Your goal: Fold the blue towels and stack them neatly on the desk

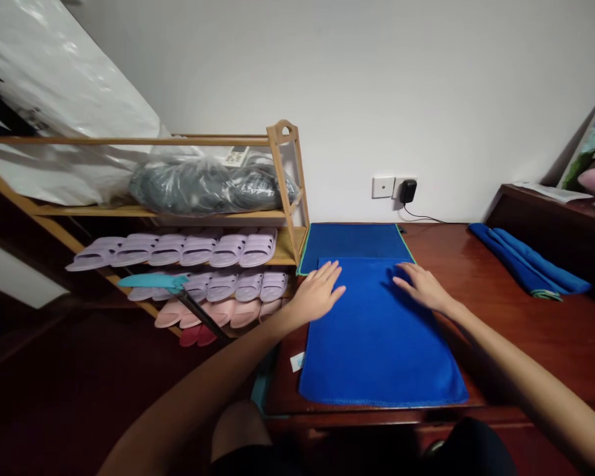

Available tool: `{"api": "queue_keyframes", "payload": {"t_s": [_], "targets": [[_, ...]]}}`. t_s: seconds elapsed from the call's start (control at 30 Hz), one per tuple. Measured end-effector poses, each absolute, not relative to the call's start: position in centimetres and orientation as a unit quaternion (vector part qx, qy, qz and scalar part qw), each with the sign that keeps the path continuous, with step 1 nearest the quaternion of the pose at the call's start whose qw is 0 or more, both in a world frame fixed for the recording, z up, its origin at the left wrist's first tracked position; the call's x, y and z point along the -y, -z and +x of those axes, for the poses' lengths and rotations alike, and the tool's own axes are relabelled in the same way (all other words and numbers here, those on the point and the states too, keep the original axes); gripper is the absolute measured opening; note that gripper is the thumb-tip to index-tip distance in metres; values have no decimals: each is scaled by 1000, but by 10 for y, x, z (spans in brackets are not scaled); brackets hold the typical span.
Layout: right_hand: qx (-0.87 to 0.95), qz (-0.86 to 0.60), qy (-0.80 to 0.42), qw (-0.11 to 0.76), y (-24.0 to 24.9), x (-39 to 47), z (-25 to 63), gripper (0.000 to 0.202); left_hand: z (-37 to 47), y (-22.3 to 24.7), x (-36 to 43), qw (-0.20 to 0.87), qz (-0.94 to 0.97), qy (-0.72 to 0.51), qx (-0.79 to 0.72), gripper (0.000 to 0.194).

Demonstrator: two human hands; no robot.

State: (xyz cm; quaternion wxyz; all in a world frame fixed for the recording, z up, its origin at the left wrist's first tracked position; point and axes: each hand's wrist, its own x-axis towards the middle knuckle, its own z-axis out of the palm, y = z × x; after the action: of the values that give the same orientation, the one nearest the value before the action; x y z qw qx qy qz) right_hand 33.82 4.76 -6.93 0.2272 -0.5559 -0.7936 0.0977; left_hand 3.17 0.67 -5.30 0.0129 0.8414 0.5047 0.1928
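A bright blue cloth (377, 350) lies spread flat on the reddish-brown wooden table, with a small white label (297, 361) sticking out at its left edge. My left hand (317, 292) rests at the cloth's upper left edge, fingers stretched out. Over by the upper right edge is my right hand (420, 285), its fingers extended and casting a shadow on the cloth; whether it touches the fabric I cannot tell. Behind, partly covered by the bright cloth, lies a darker blue cloth (354, 239) with green edging.
Folded blue cloths (528, 261) lie at the table's (456, 264) right. A wooden rack (288, 198) with slippers (198, 251) and a plastic-wrapped bundle (208, 185) stands left. A black plug (408, 192) sits in the wall socket, its cable reaching the table.
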Motion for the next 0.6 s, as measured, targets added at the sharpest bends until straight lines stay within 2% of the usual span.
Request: {"api": "queue_keyframes", "payload": {"t_s": [0.07,0.17,0.3,0.47,0.6], "targets": [[824,-516,-110,206,63,1,338,56,28,47,37,18,880,-150,-449,41],[891,-415,-108,150,58,71,355,44,14,41,98,32,925,-144,-350,28],[905,-396,-43,151,81,130,389,34,-2,54,150,2,927,-167,-336,11],[894,-403,30,195,126,150,410,49,-7,75,165,4,913,-199,-355,20],[889,-401,74,209,142,151,418,52,-8,73,161,-27,919,-202,-337,19]]}}
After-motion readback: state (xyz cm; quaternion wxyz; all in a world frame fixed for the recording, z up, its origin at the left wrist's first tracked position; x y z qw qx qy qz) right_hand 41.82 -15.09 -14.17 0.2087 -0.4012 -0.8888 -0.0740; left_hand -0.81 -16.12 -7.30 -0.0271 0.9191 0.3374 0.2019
